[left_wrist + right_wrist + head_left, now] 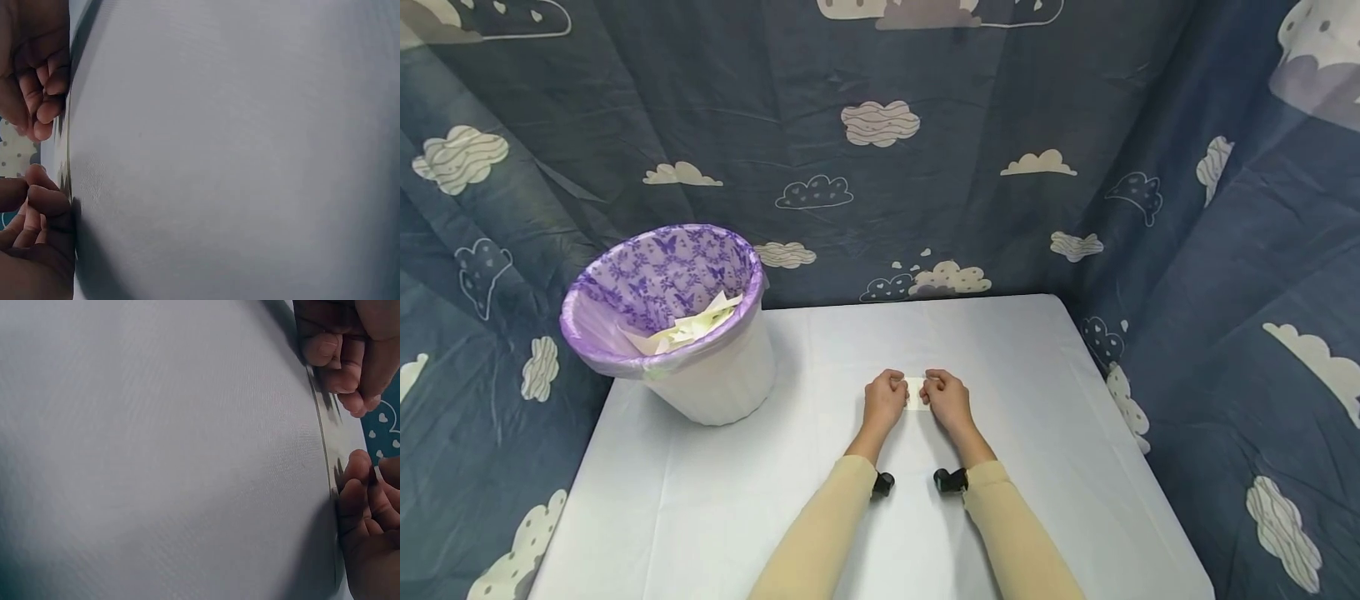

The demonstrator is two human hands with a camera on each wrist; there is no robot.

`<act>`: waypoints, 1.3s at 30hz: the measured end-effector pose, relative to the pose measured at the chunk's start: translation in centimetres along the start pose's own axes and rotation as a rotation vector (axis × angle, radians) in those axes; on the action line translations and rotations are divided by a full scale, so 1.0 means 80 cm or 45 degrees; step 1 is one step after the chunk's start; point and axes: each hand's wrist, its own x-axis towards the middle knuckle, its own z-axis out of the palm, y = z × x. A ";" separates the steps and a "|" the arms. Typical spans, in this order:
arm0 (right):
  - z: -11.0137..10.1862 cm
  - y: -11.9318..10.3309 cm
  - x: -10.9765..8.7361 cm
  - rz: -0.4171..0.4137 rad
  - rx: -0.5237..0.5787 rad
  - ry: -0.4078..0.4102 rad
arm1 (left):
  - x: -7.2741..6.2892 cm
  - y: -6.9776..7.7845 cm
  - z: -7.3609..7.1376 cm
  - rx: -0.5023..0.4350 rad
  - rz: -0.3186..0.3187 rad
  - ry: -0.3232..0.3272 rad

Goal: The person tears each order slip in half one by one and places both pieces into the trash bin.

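Note:
A small pale yellow, paper-like rectangle [915, 393] lies on the white table, seen edge-on as a thin strip [337, 440] in the right wrist view. Over its left end is my left hand [883, 402], fingers curled and thumb tip against the index finger. My right hand [947, 400] mirrors it over the other end, with a narrow gap between the two hands. In the left wrist view my left hand [44, 231] is the lower one; my right hand [375, 519] is lower in the right wrist view. Whether either pinch holds anything thin cannot be made out.
A white bin [722, 392] with a purple butterfly-print liner [647, 275] stands at the table's back left. Pale yellow crumpled paper [696, 325] lies inside it. Dark blue cloud-print cloth [925, 208] hangs behind and beside the white table [737, 508].

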 end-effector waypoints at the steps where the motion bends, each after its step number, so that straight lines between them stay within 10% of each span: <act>1: 0.001 0.000 -0.001 0.004 0.015 -0.001 | 0.000 -0.001 0.000 0.005 0.003 -0.002; 25: 0.003 -0.006 -0.005 0.016 0.122 -0.202 | 0.000 -0.001 -0.003 0.126 0.105 -0.056; 39: -0.008 -0.044 -0.021 -0.127 0.033 -0.254 | -0.010 0.028 -0.041 0.114 0.217 -0.078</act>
